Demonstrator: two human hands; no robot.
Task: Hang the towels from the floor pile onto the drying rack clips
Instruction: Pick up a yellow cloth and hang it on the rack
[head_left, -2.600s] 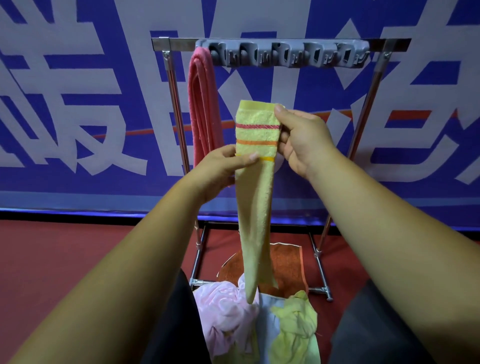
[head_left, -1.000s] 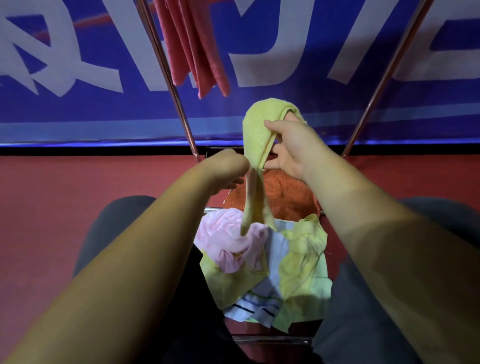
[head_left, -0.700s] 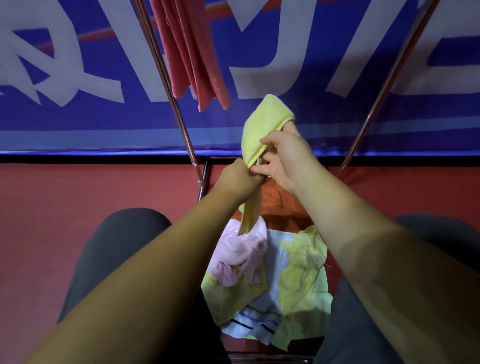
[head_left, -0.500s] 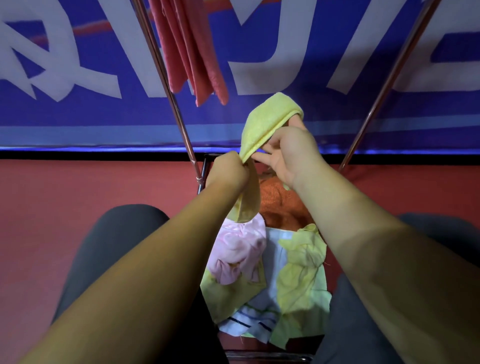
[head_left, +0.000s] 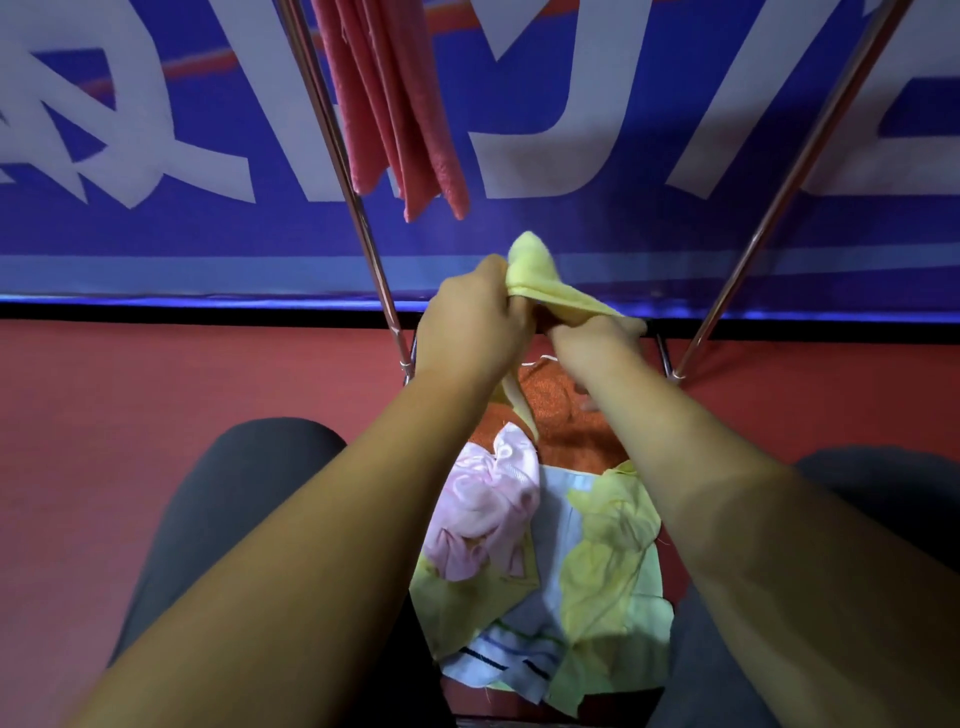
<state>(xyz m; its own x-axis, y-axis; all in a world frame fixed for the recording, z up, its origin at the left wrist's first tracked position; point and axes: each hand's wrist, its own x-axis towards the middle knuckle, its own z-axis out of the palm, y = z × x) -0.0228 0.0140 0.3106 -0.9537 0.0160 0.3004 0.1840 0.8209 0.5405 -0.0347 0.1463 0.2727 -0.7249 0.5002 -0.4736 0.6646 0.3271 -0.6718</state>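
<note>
- Above the far end of the floor pile (head_left: 566, 499), the fingers (head_left: 496, 278) of the left hand (head_left: 470, 327) are curling tightly round a bunched end of the yellow towel (head_left: 545, 293), and a rounded tuft of it is poking up past the knuckles.
- Above the pile's far right part, the right hand (head_left: 592, 340) is gripping the same towel lower along its length. Its fingers are closing round the cloth, though the fingertips are hidden.
- Between the two hands the yellow towel is stretching in a short slanting band, while a narrow tail is dangling under the left hand toward the pile. Whether its tip is touching the pile cannot be told.
- Within the pile, a pink towel (head_left: 488, 504) is lying crumpled on the left, an orange towel (head_left: 563, 421) is lying at the far end, a pale green towel (head_left: 608, 545) is sprawling on the right, and a striped white cloth (head_left: 519, 657) is peeking out at the near end.
- Beyond the pile and higher up, a red towel (head_left: 395, 114) is hanging folded on the drying rack (head_left: 337, 156), whose two metal legs are slanting down to either side of the pile's far end.
- Flanking the pile, the person's dark-trousered legs (head_left: 223, 519) are showing over the red floor (head_left: 156, 374).
</note>
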